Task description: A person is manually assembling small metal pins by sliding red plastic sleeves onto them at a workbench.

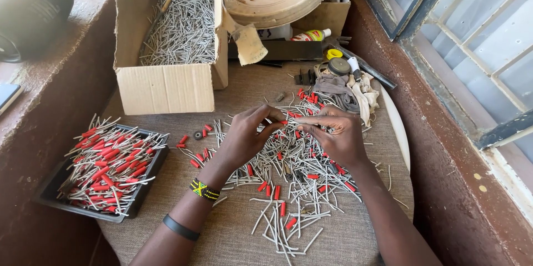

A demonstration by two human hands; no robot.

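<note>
Loose grey pins (288,227) nearest — left hand (244,135) and right hand (338,135) pinch one red-sleeved pin (286,123) between them.

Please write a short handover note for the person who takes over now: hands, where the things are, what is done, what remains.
Left hand and right hand meet above the loose pile, pinching a small piece between the fingertips; it is too small to identify.
Done: black tray at left holds grey rods with red sleeves fitted.
Left: loose rods and red sleeves in the pile on the mat; cardboard box behind holds many bare rods.
</note>
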